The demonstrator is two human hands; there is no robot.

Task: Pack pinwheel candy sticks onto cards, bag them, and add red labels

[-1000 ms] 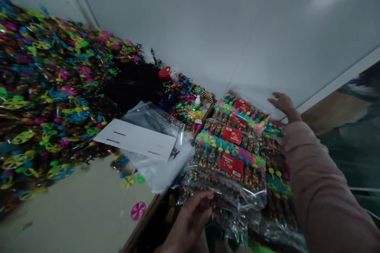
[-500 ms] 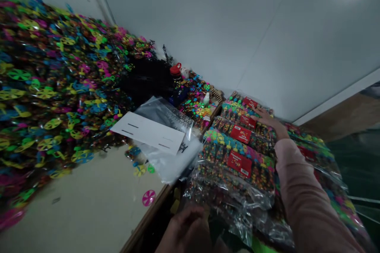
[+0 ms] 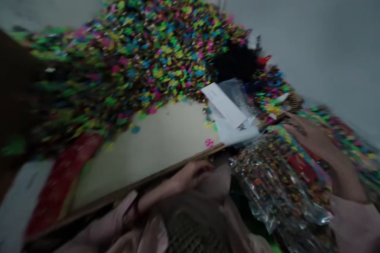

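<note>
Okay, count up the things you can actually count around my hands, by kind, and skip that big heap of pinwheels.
Hands: 2 (left hand, right hand)
White card: 1
Clear plastic bag beneath it: 1
Loose pink pinwheel: 1
Red label: 1
Total: 6

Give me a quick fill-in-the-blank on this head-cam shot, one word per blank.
The right hand rests on plastic bags with ____ labels.
A white paper lies on a clear plastic ____.
One ____ pinwheel lies alone on the pale board.
The left hand comes from a ____ sleeve.

red; bag; pink; pink
</note>
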